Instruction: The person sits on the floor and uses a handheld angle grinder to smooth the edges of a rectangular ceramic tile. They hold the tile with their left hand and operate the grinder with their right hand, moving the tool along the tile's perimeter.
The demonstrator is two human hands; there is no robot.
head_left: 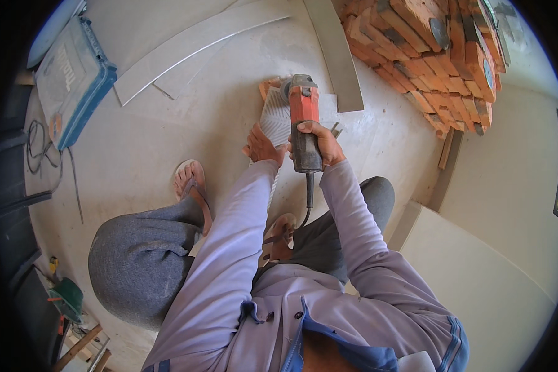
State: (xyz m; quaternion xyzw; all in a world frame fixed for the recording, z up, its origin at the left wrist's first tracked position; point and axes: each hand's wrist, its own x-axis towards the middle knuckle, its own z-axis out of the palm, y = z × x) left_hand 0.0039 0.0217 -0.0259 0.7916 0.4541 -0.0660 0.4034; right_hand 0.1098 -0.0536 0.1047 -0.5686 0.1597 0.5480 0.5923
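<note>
My right hand (323, 141) is wrapped round the dark body of a red and black angle grinder (304, 106), its cord running down toward my feet. The grinder's disc (285, 90) sits at its far left side, beside the end of a white ribbed strip (275, 118). My left hand (264, 146) presses on that strip, its fingers bent around the edge; the fingertips are partly hidden. An orange brick (268, 85) shows under the strip's far end. Whether the disc touches the strip I cannot tell.
Stacked orange bricks (440, 80) stand at the far right. Long grey strips (192, 49) and a grey board (336, 56) lie on the floor ahead. A blue tool case (77, 80) and a black cable (38, 146) are at left, a green container (68, 299) at lower left.
</note>
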